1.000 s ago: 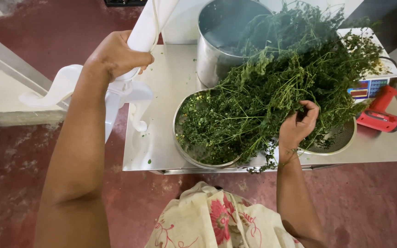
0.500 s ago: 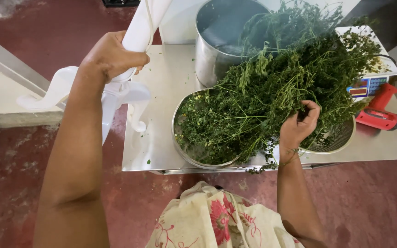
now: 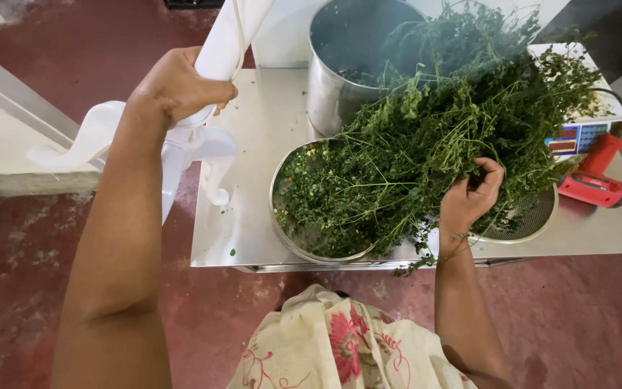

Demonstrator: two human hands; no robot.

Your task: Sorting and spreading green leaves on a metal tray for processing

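Head view: left hand (image 3: 181, 86) closed around white chair back (image 3: 217, 50); right hand (image 3: 473, 198) grips leafy green stems (image 3: 455, 137) over round sieve (image 3: 304, 238); steel pot (image 3: 347, 65) behind, red tool (image 3: 595, 180) right.

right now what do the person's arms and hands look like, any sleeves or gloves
Both arms are bare from the upper arm down: no sleeves and no gloves in view. The left hand carries no ring, band or watch that shows. The right hand looks plain too, though leaves partly cover its fingers. The only clothing visible is a cream garment with red flowers, low in the picture.
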